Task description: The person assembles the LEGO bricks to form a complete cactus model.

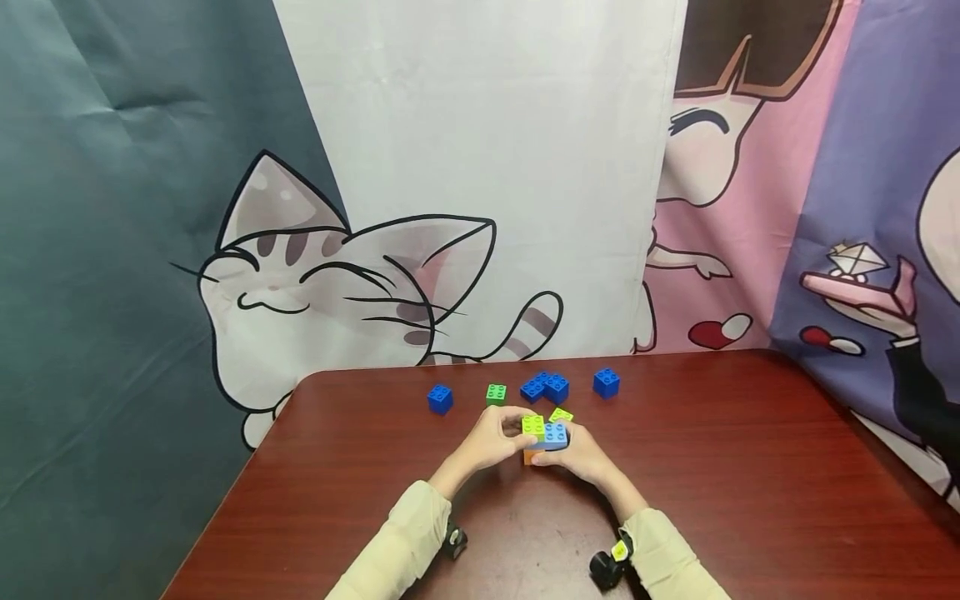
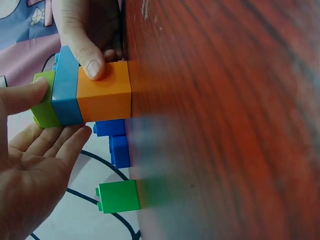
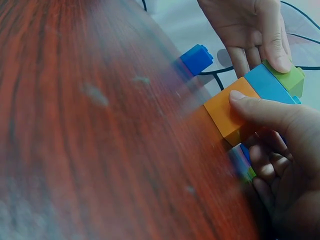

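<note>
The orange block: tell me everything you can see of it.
The orange block is smooth, boxy, plastic-looking, at the bottom of a stack. The light blue brick sits on it, hiding its top. The thumb of the right hand presses its side; its base appears to rest on the table.

Soft, even light fills your head view and glosses the tabletop [image 1: 750,483]; wrist views blur the near wood, and shadow seemingly swallows detail beneath your right hand [image 3: 300,155].
</note>
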Tool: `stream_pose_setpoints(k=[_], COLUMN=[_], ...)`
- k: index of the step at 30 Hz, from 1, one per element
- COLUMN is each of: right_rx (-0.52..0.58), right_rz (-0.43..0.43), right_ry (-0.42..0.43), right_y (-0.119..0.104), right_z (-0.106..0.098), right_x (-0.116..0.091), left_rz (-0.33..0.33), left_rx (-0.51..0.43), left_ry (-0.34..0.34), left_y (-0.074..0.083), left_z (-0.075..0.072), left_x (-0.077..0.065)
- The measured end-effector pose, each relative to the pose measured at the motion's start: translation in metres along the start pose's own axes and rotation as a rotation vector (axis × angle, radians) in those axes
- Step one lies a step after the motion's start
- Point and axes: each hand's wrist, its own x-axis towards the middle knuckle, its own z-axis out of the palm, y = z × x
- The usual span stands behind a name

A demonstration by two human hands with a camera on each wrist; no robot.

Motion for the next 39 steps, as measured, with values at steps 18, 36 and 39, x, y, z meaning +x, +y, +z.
stream_pose_setpoints(k=[18,36,39], right_rx=[-0.034,-0.026,-0.02], right_rz=[-0.01,-0.011,-0.015], right_ry=[-0.011,-0.014,-0.012], right_y=[-0.009,0.002,-0.002], right_z=[0.001,0.002,0.0], right_x=[-0.007,-0.005,-0.005], left_rz=[-0.061,-0.078,-0.071], left_rx=[-0.039,0.08,0.077], left_ry=[-0.02,-0.096,-0.099], left_y=[-0.005,0.001,0.002], left_z=[-0.001,-0.009,-0.01], left_x=[-0.003,0.002,0.003])
